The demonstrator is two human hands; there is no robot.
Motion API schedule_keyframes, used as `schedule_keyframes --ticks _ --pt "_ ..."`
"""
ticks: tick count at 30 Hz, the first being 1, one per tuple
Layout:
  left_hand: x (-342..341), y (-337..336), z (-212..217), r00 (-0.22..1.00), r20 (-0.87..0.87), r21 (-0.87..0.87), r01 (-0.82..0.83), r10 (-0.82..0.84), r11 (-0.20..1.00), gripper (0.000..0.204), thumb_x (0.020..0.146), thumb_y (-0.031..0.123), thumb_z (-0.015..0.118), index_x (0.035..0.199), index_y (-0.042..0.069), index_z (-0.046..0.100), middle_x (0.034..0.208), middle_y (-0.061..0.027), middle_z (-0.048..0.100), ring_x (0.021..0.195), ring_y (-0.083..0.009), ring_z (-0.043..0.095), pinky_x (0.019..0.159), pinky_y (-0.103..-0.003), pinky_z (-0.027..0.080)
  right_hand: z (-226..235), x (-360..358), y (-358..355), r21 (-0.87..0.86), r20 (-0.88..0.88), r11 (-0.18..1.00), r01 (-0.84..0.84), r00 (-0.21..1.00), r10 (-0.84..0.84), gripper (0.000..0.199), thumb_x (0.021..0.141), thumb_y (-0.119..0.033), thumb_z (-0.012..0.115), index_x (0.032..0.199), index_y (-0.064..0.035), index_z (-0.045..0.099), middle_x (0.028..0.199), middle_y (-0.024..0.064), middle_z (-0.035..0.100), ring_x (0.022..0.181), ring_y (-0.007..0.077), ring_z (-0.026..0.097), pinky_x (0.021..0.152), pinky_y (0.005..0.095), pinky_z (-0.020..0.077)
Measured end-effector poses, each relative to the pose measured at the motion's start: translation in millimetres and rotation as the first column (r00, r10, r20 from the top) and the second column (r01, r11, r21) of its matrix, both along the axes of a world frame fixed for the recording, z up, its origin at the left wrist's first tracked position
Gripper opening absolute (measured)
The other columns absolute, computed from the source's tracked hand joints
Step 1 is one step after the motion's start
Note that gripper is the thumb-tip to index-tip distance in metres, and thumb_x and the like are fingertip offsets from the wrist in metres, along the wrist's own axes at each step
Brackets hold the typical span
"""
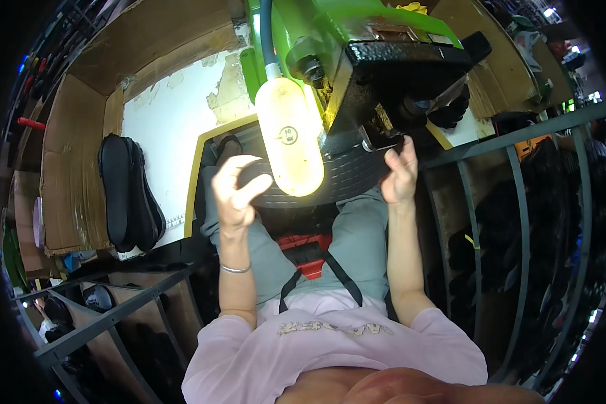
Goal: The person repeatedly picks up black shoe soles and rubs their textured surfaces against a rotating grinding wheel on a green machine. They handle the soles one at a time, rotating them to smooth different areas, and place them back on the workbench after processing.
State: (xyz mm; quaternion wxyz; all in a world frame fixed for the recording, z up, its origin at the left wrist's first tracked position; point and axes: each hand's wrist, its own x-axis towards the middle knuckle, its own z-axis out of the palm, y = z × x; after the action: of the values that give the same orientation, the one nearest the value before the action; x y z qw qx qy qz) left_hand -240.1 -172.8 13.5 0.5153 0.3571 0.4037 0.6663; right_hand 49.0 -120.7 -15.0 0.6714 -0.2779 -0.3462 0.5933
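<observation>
Sole: one black shoe sole (330,178), centre, under the green machine (330,34).
Left hand (236,188): fingers grasping its left end.
Right hand (400,175): fingers gripping its right end.
Lamp: one lit bulb (289,135).
Spare soles: stack (129,192) far left.

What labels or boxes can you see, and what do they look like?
Round mark: on the pale yellow lamp between the two hands, small and dark.
Cardboard sheets: lining the left wall, flat, brown, torn at the edges.
Shirt print: across the pink shirt, a pale grey strip.
</observation>
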Motion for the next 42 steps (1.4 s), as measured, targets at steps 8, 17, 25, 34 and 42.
schedule_keyframes --ticks 8,17,25,34,42 --pt "-29.6 -68.3 -75.7 0.959 0.24 -0.196 -0.107 0.153 0.975 0.045 0.077 -0.005 0.064 0.121 -0.002 0.053 0.114 -0.0095 0.058 0.101 -0.0196 0.058 0.093 -0.03 0.046 5.0 -51.2 -24.1 -0.001 0.12 0.994 -0.112 0.986 0.112 0.035 0.078 0.0 0.072 0.107 -0.0014 0.052 0.1 0.0065 0.063 0.09 0.0115 0.059 0.083 0.0265 0.0472" --pt "70.0 -31.5 -51.2 0.829 -0.49 -0.056 0.28 -0.271 0.958 0.018 0.083 0.004 0.07 0.098 -0.004 0.067 0.087 -0.0078 0.07 0.078 -0.0117 0.062 0.072 -0.027 0.05 3.8 -52.1 -18.6 0.125 0.432 0.992 -0.023 0.901 -0.033 0.033 0.077 -0.01 0.079 0.102 0.0004 0.06 0.095 0.0053 0.065 0.09 0.0129 0.06 0.084 0.0263 0.0467" --pt "113.8 -0.5 -16.2 0.968 -0.249 0.037 0.047 -0.036 0.998 0.018 0.084 0.002 0.071 0.1 -0.004 0.067 0.088 -0.004 0.068 0.076 -0.0086 0.06 0.072 -0.023 0.049 -75.5 -24.4 -138.5 -0.296 0.402 0.928 -0.228 0.851 0.337 0.036 0.081 -0.011 0.074 0.111 0.004 0.062 0.103 0.0105 0.067 0.084 0.016 0.064 0.075 0.0291 0.0535" --pt "107.5 -15.6 -21.0 0.994 -0.108 0.059 -0.009 0.016 0.998 0.027 0.08 -0.002 0.072 0.105 -0.005 0.062 0.095 -0.0063 0.066 0.084 -0.0103 0.06 0.076 -0.023 0.049 -60.4 60.5 -131.6 -0.494 0.037 0.859 0.135 0.99 -0.135 0.036 0.09 -0.013 0.059 0.125 -0.006 0.048 0.104 0.0061 0.065 0.073 0.0149 0.068 0.034 0.0269 0.0492" --pt "56.9 -15.5 -24.6 0.948 -0.315 0.1 0.086 -0.051 0.991 0.038 0.074 -0.008 0.075 0.108 -0.005 0.059 0.097 -0.0097 0.066 0.083 -0.0135 0.063 0.078 -0.027 0.053 30.7 63.2 2.7 -0.237 0.25 0.971 -0.027 0.964 0.088 0.022 0.089 -0.011 0.064 0.109 -0.0088 0.055 0.085 -0.0006 0.061 0.056 0.0024 0.055 0.031 0.0156 0.0318"
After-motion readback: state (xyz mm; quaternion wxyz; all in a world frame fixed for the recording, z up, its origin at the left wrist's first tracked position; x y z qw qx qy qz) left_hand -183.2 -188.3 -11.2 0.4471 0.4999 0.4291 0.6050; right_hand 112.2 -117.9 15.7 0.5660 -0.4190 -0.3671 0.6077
